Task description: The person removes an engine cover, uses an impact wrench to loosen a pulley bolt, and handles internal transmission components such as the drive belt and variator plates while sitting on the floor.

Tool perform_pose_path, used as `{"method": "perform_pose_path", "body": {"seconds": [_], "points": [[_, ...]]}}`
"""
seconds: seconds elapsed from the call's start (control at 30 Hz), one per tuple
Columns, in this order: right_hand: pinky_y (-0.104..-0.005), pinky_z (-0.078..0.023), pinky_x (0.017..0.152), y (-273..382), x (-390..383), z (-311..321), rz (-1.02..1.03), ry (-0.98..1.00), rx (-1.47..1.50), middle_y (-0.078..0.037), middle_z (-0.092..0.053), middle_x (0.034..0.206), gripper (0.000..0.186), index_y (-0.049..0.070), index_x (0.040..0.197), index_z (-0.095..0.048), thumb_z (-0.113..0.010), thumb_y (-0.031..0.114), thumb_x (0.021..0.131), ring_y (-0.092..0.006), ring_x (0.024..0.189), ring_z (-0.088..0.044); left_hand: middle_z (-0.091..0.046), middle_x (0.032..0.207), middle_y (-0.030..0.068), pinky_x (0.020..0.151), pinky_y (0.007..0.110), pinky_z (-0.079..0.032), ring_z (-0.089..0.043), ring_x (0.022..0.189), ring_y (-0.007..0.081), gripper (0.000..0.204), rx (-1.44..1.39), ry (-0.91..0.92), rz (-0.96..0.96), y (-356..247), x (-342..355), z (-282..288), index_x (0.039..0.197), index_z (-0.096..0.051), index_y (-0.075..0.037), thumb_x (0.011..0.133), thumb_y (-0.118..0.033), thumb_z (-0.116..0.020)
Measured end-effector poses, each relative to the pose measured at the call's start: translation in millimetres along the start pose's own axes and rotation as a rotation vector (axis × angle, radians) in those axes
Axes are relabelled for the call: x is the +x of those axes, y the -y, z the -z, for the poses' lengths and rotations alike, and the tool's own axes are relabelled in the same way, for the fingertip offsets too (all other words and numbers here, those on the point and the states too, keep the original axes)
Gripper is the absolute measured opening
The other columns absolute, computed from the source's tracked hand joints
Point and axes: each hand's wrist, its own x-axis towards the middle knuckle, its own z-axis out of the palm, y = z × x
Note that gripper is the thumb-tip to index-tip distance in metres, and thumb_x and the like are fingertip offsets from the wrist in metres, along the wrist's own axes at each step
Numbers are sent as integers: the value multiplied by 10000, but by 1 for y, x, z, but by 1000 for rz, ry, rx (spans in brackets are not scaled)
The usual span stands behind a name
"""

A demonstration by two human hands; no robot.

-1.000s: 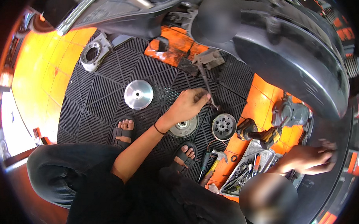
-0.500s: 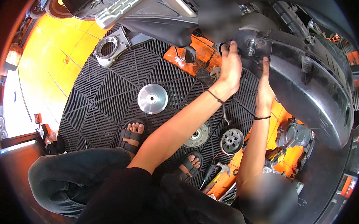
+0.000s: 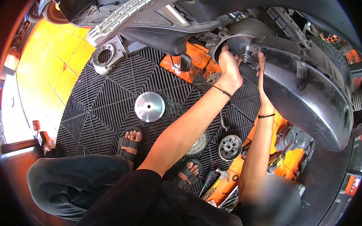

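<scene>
My left hand (image 3: 229,71) reaches into the round opening of the scooter's dark casing (image 3: 304,96), fingers curled just left of a metal shaft (image 3: 245,53); what they hold is hidden. My right hand (image 3: 262,76) is against the casing right of that shaft, thumb raised and other fingers bent, largely out of sight, around something I cannot make out.
On the black mat (image 3: 93,100) lie a silver disc (image 3: 149,107), a perforated drum (image 3: 230,147), a flanged plate (image 3: 196,146) and a metal cover (image 3: 106,56). A hammer (image 3: 222,173), a drill (image 3: 276,159) and another housing (image 3: 289,137) rest on orange tiles (image 3: 288,169).
Both hands have moved up to the casing, my left from over the mat, my right from the lower right. Since the middle frame, my left fingers have curled further into the opening.
</scene>
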Motion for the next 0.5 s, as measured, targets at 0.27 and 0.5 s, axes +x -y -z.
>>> {"method": "perform_pose_path", "body": {"seconds": [0.27, 0.5], "points": [[-326, -486, 880, 5, -1, 13, 7, 72, -36, -61, -683, 1017, 369, -51, 1219, -598, -696, 172, 941, -184, 885, -617, -642, 1065, 25, 832, 323, -465, -577, 919, 149, 353, 17, 5, 6, -9, -12, -5, 1102, -619, -110, 1041, -318, -341], [-314, -477, 878, 29, -40, 36, -109, 206, 21, -71, -679, 1019, 444, -72, 1289, -559, -713, 136, 928, -163, 889, -611, -634, 1036, 67, 843, 319, -470, -582, 901, 165, 455, 28, -83, -43, -10, -44, 23, 1093, -622, -49, 1050, -424, -368]]}}
